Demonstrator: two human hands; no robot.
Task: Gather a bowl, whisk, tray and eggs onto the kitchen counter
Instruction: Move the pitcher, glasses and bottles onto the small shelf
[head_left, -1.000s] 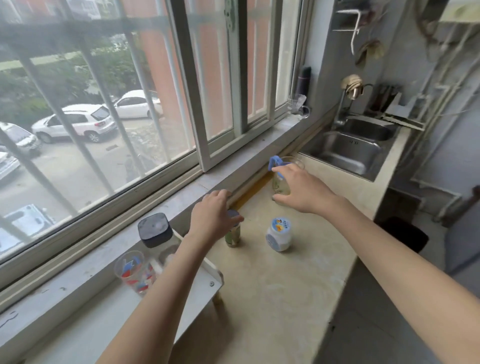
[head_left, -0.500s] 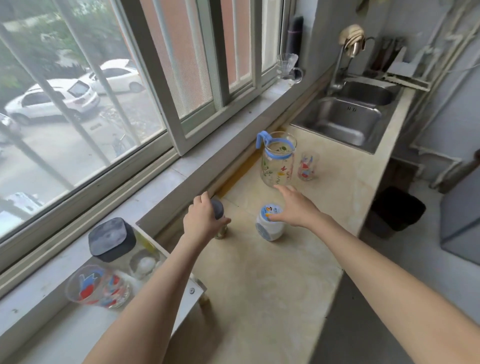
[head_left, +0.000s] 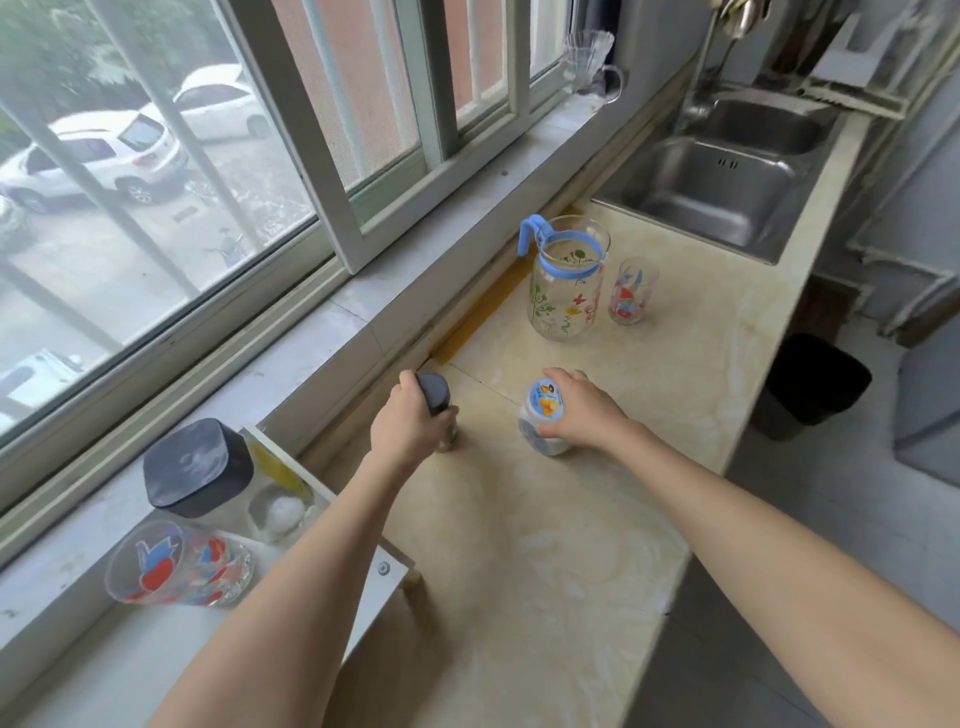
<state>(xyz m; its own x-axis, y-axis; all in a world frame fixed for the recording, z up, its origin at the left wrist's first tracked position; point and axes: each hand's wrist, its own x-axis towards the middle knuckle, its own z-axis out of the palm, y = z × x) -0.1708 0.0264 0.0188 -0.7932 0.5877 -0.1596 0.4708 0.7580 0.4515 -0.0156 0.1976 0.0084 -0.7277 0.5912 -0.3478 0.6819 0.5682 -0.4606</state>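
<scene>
No bowl, whisk, tray or eggs show in the head view. My left hand (head_left: 402, 426) grips a small dark-capped jar (head_left: 436, 400) standing on the beige counter (head_left: 545, 545) close to the window sill. My right hand (head_left: 579, 410) wraps around a small white jar with a blue and orange lid (head_left: 543, 410), also standing on the counter, a short way right of the dark-capped jar.
A flowered glass pitcher with a blue handle (head_left: 566, 283) and a printed glass (head_left: 631, 291) stand further back. Behind them lies the steel sink (head_left: 722, 176). At left, a white shelf (head_left: 374, 577) carries a dark-lidded container (head_left: 195, 470) and another printed glass (head_left: 176, 564). A black bin (head_left: 810, 387) is on the floor.
My right hand left the pitcher and came back to close on the white jar. My left hand stays on the dark-capped jar. The view tilted down.
</scene>
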